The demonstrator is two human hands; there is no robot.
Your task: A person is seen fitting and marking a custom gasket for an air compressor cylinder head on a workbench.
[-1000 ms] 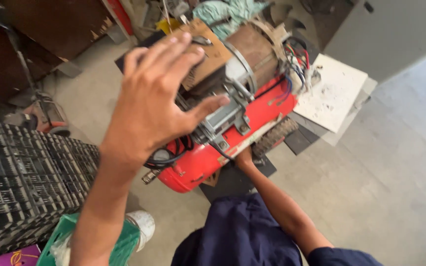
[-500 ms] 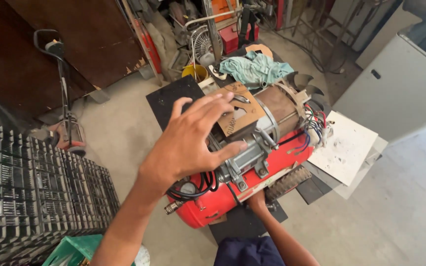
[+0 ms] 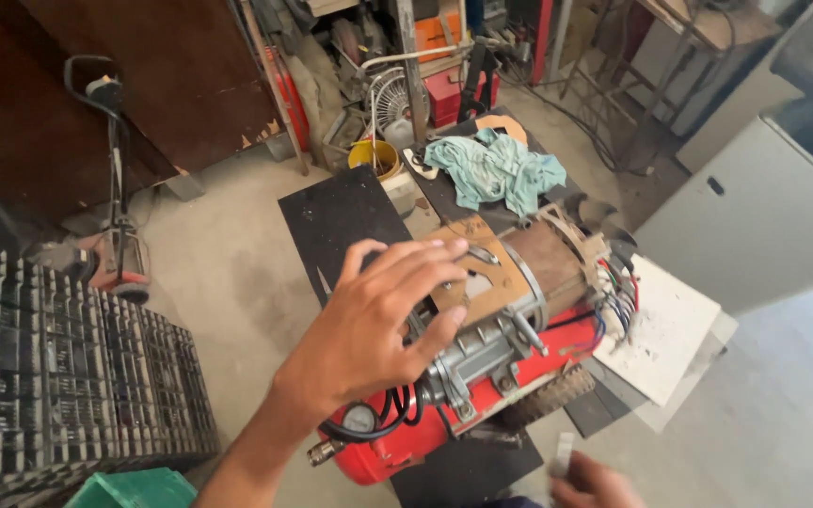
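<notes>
Left hand point(image 3: 378, 325) out over the compressor point(image 3: 482, 367), fingers point(image 3: 416, 259) spread wide, palm down. It closes on nothing; whether the fingertips touch the metal beneath cannot be told from here. Compressor lies on the concrete floor point(image 3: 228, 273): red tank point(image 3: 406, 437) low, grey pump block point(image 3: 477, 353) above it, brown motor point(image 3: 543, 259) with a cardboard piece point(image 3: 482, 273) on top. Loose coloured wires point(image 3: 618, 301) hang off the motor's far end. A gauge point(image 3: 359, 419) and black hose sit at the tank's near end.

Right hand point(image 3: 595, 484) at the bottom edge, mostly cut off, pinching a small pale strip point(image 3: 565, 453).

Black mat point(image 3: 336, 221) beyond the hand. Teal rag point(image 3: 501, 169) behind the motor. White board point(image 3: 665, 325) right of the wires. Black crates point(image 3: 58, 367) stacked at left; yellow bucket point(image 3: 378, 155) and fan point(image 3: 392, 99) further back.
</notes>
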